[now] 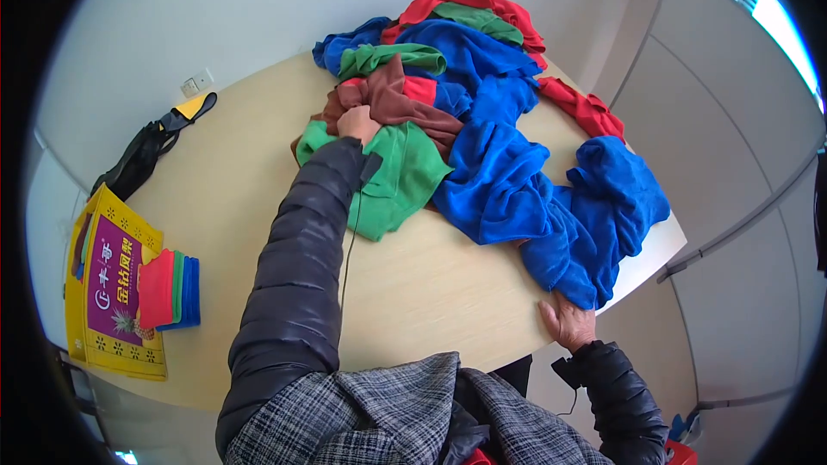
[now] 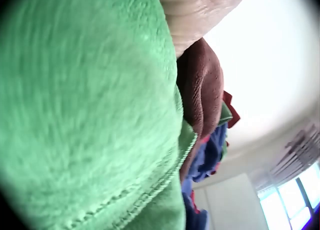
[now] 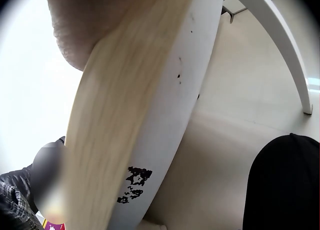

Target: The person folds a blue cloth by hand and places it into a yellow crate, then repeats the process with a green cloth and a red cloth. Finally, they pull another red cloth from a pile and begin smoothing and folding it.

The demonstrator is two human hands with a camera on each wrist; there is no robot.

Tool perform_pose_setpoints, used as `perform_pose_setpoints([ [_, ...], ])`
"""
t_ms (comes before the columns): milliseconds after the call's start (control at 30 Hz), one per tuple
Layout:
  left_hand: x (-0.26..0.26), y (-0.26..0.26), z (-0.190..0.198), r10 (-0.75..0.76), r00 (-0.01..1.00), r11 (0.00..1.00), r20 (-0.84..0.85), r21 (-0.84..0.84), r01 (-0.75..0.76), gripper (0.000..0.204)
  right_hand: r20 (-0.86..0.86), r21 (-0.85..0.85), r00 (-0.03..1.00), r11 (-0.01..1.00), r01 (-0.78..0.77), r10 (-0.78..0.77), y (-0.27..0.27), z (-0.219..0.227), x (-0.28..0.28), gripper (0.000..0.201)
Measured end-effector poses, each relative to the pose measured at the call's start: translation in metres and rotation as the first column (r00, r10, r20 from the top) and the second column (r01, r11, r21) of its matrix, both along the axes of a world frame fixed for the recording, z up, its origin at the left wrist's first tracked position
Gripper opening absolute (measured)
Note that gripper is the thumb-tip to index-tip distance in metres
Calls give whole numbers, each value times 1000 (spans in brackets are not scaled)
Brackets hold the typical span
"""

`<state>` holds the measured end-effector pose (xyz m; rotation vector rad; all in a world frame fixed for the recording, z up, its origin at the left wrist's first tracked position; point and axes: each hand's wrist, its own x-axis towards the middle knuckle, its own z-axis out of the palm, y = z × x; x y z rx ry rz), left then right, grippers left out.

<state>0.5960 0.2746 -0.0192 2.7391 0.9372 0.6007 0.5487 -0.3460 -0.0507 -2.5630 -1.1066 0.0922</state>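
The left hand (image 1: 359, 125) lies on the heap, at the meeting of a green cloth (image 1: 401, 174) and a brown cloth (image 1: 398, 95); its fingers are hidden in the head view. Green cloth (image 2: 90, 110) fills much of the left wrist view, with part of the hand (image 2: 200, 12) above it and brown cloth (image 2: 202, 85) beside it. At the table's front right edge rests the right hand (image 1: 572, 324), thumb extended, its fingers partly under a blue cloth (image 1: 573, 241). In the right wrist view, part of that hand (image 3: 85, 25) lies on the table edge (image 3: 120, 100).
Red, green and blue cloths (image 1: 465, 47) are piled at the back against the wall. A red cloth (image 1: 586, 110) lies at the right edge. On the left stand a yellow box (image 1: 102, 293) with folded cloths (image 1: 172, 288) beside it, and a black strap (image 1: 138, 155) behind.
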Motion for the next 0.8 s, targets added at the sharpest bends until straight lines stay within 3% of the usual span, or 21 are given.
perform_pose_setpoints([
  [67,-19,-21,5,-55,963,998,265,35,47,42,46,23,999,1000,-5,4,-2,-9,1,66],
  [100,-26,-38,23,-51,962,998,268,37,42,42,49,25,999,1000,-10,9,-2,-9,1,66],
  [133,-34,-65,52,-191,921,981,340,72,178,37,53,33,999,999,-13,11,-2,-9,0,66],
  [167,-40,-92,78,-324,855,946,404,114,304,32,57,39,998,999,-18,16,-3,-9,-1,66],
  [267,-40,-168,134,-526,655,843,543,226,489,23,75,48,997,998,-31,27,-2,-13,0,65],
  [367,-27,-233,166,-636,459,728,621,285,623,24,101,45,995,999,-28,23,-3,-17,1,65],
  [467,0,-281,141,-693,419,693,586,380,613,28,45,18,999,1000,-18,17,-1,-16,0,65],
  [533,22,-296,92,-720,429,668,545,378,640,30,29,8,999,1000,-23,23,-2,-18,1,64],
  [600,34,-300,50,-728,605,682,322,246,689,38,-9,3,1000,1000,-11,11,-1,-20,1,61],
  [633,43,-293,46,-728,604,681,325,245,690,38,-9,0,1000,1000,-9,9,-1,-20,3,61],
  [667,48,-279,55,-755,498,556,427,14,831,40,13,11,1000,1000,-14,14,-1,-20,4,61],
  [733,55,-238,78,-680,342,107,649,-374,921,45,40,35,999,999,-21,19,-1,-22,2,61],
  [767,50,-209,95,-719,452,408,529,-206,890,44,28,32,1000,999,-15,14,-2,-21,2,61],
  [800,55,-177,95,-600,658,640,455,-221,736,41,21,26,1000,999,-21,20,0,-20,3,61],
])
